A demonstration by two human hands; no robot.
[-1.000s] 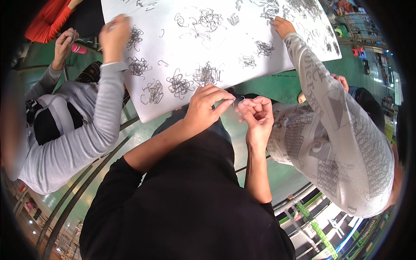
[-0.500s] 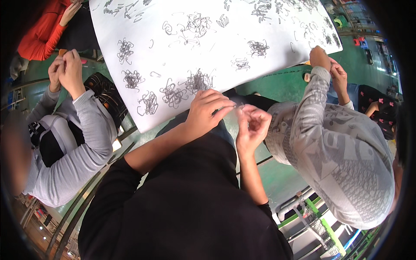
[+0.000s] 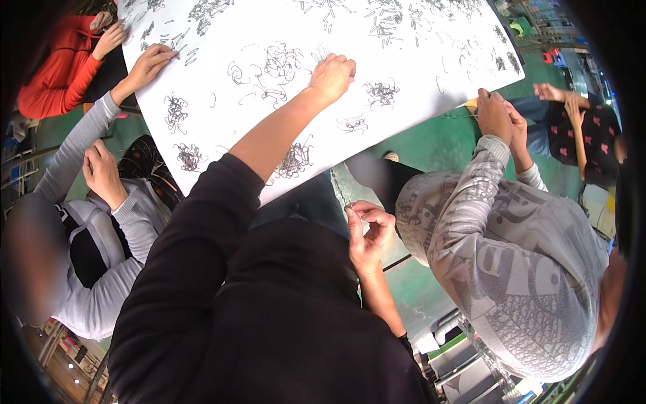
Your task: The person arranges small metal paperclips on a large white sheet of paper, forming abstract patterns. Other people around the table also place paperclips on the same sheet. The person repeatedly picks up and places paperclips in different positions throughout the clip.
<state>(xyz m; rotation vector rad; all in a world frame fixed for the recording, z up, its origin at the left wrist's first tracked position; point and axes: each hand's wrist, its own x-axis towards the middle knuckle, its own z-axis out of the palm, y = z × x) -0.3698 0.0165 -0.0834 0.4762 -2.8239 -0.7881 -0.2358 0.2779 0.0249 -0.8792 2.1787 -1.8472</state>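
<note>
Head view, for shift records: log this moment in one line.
left hand: over white table, near dark curved pieces | right hand: off table, any held item unclear

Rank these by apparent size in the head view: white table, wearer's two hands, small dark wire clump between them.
1. White table
2. Left hand and right hand: order unsure, camera nearness may differ
3. Small dark wire clump

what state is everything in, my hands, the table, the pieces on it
White table: partly covered
Left hand: over the table, fingers curled, grip hidden
Right hand: off the table, thumb and forefinger close together
Dark curved pieces: loosely heaped, some strays
Dark straight pieces: scattered
</note>
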